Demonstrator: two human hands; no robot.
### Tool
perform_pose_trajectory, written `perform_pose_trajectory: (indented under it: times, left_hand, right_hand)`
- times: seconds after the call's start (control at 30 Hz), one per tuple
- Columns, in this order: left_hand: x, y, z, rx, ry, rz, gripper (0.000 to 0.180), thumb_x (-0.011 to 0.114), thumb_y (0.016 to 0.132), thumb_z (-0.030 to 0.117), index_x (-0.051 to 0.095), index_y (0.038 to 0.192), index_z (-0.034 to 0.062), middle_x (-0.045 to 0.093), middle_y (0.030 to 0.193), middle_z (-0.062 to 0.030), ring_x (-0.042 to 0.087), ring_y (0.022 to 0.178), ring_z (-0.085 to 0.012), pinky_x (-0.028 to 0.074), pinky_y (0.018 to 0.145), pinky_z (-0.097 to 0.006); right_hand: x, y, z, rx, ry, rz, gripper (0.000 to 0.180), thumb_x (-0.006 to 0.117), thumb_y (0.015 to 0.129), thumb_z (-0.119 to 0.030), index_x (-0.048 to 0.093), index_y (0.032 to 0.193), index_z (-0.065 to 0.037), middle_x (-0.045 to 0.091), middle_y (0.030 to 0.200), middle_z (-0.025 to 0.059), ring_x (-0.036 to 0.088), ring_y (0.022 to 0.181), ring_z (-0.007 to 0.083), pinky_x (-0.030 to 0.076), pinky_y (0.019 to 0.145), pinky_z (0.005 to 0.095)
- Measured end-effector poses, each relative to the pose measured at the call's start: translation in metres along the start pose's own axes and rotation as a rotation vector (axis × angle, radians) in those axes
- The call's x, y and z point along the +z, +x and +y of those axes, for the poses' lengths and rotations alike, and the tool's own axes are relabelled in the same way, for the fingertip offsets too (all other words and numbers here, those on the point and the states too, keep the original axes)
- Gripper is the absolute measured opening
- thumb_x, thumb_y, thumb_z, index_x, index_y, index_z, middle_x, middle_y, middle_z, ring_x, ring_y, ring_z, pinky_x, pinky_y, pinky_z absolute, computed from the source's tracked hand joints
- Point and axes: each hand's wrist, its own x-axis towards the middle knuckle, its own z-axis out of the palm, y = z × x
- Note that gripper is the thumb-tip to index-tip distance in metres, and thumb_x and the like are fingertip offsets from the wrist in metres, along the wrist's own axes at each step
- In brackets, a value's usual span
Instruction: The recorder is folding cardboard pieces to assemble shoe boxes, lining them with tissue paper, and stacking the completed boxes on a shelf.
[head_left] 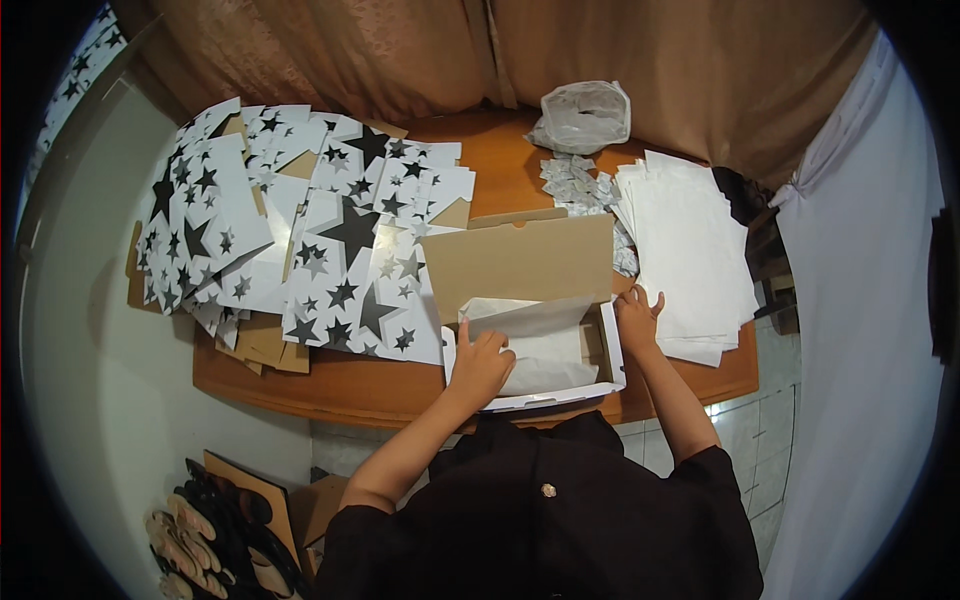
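Observation:
An open cardboard box (516, 262), brown inside with white outer edges, stands at the front of the table with its lid raised at the back. A sheet of thin white paper (545, 345) lies loosely inside, its back edge lifted along the lid. My left hand (482, 362) is over the box's left end, touching the paper, its index finger stretched forward and the other fingers bent but apart. At the right end wall, my right hand (637, 318) rests against the box corner with its fingers spread. The undersides of both hands are hidden.
Flat star-printed cardboard pieces (345, 235) pile up on the left of the wooden table (330, 385). A stack of white paper sheets (695, 260) lies right, beside small silvery packets (575, 185) and a clear plastic bag (585, 115). Shoes (190, 535) stand at lower left.

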Motion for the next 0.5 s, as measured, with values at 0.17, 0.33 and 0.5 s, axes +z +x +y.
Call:
perform_pose_trajectory:
  times: [0.17,0.33,0.5]
  left_hand:
    - [0.037,0.003,-0.012,-0.012,0.322,0.047,0.003,0.063,0.074,0.017,0.064,0.073,0.0142,0.05,0.089,-0.0013,0.05,0.096,-0.0172,0.02,0.098,-0.054]
    - [0.044,0.003,-0.014,0.118,0.515,0.282,0.032,0.064,0.072,0.019,0.06,0.104,0.0193,0.049,0.105,-0.0027,0.044,0.109,-0.0173,0.014,0.098,-0.052]
    - [0.015,0.012,-0.009,0.037,0.267,0.312,0.051,0.063,0.073,0.019,0.052,0.123,0.0195,0.044,0.122,-0.0062,0.036,0.121,-0.0195,0.008,0.101,-0.052]
  right_hand:
    - [0.004,-0.016,-0.005,0.048,0.031,-0.007,0.006,0.054,0.08,-0.012,0.06,0.082,-0.011,0.062,0.092,0.002,0.05,0.111,0.0183,0.014,0.101,0.0613]
    - [0.029,-0.03,0.0,-0.001,-0.117,0.122,0.007,0.052,0.082,-0.013,0.059,0.084,-0.012,0.063,0.091,-0.0007,0.055,0.103,0.0152,0.016,0.101,0.0595]
    - [0.027,-0.035,0.001,0.101,-0.032,0.085,0.007,0.053,0.083,-0.013,0.058,0.087,-0.013,0.063,0.091,0.0,0.055,0.102,0.0152,0.017,0.1,0.0594]
